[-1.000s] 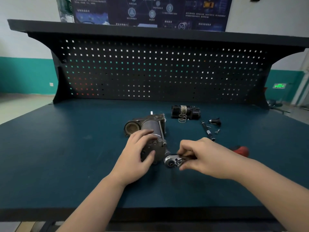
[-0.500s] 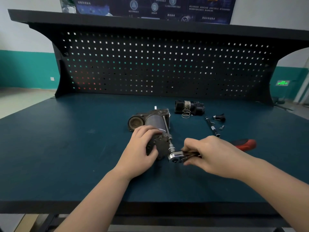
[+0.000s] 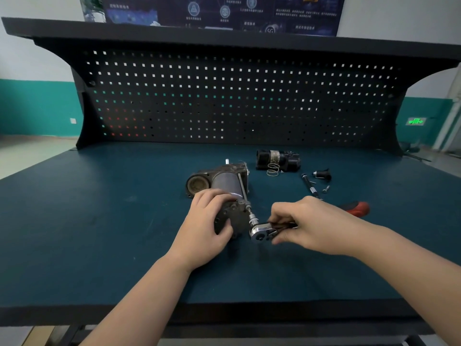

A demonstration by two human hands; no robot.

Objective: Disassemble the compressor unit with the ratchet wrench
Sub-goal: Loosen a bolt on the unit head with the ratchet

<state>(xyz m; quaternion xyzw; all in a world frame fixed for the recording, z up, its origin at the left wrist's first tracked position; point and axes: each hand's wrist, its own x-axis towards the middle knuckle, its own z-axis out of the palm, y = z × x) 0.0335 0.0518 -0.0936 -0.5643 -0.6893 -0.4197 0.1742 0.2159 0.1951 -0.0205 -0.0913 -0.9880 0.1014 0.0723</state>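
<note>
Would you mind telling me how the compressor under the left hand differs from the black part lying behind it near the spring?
The compressor is grey metal and larger; the black part is dark and smaller. The left hand grips the compressor, while nothing touches the black part. The ratchet wrench, held by the right hand, sits on the compressor's bolt; the black part has no tool on it. Both lie on the blue table.

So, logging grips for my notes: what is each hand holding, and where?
Left hand grips the compressor's near end; right hand pinches the ratchet behind its head.

light: dim, soft | glints: pegboard (image 3: 224,101) holes backlit | edges: wide-angle bowing | focus: sharp centre
</note>
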